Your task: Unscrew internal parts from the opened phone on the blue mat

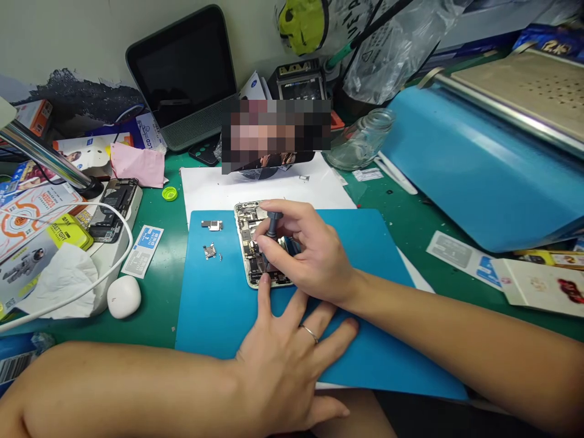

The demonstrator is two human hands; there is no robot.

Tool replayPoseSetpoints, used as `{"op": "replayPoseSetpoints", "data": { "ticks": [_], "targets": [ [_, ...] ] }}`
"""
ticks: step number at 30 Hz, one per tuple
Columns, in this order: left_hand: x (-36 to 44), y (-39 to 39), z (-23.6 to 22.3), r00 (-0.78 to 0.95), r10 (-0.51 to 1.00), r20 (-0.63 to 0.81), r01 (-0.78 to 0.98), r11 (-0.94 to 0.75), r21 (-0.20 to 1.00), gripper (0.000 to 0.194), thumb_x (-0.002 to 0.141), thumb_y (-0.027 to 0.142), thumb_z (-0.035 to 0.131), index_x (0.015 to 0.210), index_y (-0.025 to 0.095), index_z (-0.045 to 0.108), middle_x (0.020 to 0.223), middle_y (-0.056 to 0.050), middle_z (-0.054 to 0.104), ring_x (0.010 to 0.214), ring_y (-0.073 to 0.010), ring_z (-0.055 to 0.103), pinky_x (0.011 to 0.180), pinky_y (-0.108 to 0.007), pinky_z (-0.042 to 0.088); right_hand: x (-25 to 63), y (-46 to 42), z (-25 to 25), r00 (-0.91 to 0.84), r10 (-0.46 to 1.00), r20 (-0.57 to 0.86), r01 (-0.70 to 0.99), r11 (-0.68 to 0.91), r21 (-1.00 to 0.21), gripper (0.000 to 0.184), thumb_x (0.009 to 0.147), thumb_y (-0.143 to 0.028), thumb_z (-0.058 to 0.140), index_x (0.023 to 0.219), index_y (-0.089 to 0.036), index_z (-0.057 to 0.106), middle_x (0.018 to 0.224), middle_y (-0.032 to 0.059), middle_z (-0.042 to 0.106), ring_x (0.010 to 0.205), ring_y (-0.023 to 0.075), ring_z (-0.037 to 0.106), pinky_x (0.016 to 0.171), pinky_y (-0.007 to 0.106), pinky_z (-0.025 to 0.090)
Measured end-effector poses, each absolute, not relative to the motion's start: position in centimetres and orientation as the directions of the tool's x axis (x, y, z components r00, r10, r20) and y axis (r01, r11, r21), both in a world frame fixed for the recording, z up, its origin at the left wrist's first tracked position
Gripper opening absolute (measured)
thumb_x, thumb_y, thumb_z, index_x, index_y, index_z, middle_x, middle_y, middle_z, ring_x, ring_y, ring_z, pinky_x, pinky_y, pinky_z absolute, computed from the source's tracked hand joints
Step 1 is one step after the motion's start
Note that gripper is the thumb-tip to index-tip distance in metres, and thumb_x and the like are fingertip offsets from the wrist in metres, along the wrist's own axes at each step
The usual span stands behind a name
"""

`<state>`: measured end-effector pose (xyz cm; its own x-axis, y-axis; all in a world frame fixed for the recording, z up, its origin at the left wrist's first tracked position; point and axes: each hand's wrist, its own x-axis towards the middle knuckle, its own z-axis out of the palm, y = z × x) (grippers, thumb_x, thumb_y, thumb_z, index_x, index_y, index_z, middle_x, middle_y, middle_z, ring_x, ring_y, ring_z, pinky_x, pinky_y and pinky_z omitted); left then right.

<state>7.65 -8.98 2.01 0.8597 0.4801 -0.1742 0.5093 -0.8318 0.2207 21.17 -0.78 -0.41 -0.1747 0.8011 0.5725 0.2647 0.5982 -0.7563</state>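
An opened phone with its inner boards exposed lies on a blue mat. My right hand is closed around a dark screwdriver, which stands nearly upright over the phone, its tip near the lower part. My left hand is spread flat on the mat, fingers apart, with the index fingertip at the phone's lower edge. Left of the phone lie a small metal shield plate and a small metal bracket part with a tiny piece beside it. My right hand hides much of the phone's right side.
Behind the mat, a tilted glass jar and white tweezers lie near a dark-screened smart display. On the left are a white earbud case, another opened phone and a white cable. A large blue sheet hangs at right.
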Motion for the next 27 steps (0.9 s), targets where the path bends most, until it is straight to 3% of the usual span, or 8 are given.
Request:
{"op": "replayPoseSetpoints", "data": {
  "ticks": [19, 27],
  "targets": [
    [7.69, -8.96, 1.9, 0.861, 0.476, -0.179, 0.504, -0.846, 0.175, 0.086, 0.097, 0.073, 0.05, 0.165, 0.025, 0.031, 0.171, -0.005, 0.035, 0.155, -0.0371, 0.022, 0.124, -0.067, 0.025, 21.17, -0.89, -0.17, -0.164, 0.802, 0.574, 0.305, 0.595, -0.744, 0.035, 0.097, -0.014, 0.061, 0.129, -0.025, 0.053, 0.089, -0.0004, 0.069, 0.063, 0.011, 0.065, 0.058, 0.026, 0.059],
    [7.62, -9.09, 1.61, 0.862, 0.482, -0.155, 0.504, -0.844, 0.182, 0.083, 0.098, 0.07, 0.051, 0.165, 0.024, 0.03, 0.17, -0.006, 0.035, 0.155, -0.0378, 0.021, 0.123, -0.073, 0.022, 21.13, -0.9, -0.29, -0.149, 0.798, 0.584, 0.282, 0.601, -0.748, 0.035, 0.097, -0.014, 0.061, 0.129, -0.025, 0.052, 0.09, -0.0007, 0.069, 0.063, 0.0104, 0.065, 0.058, 0.025, 0.059]
  ]
}}
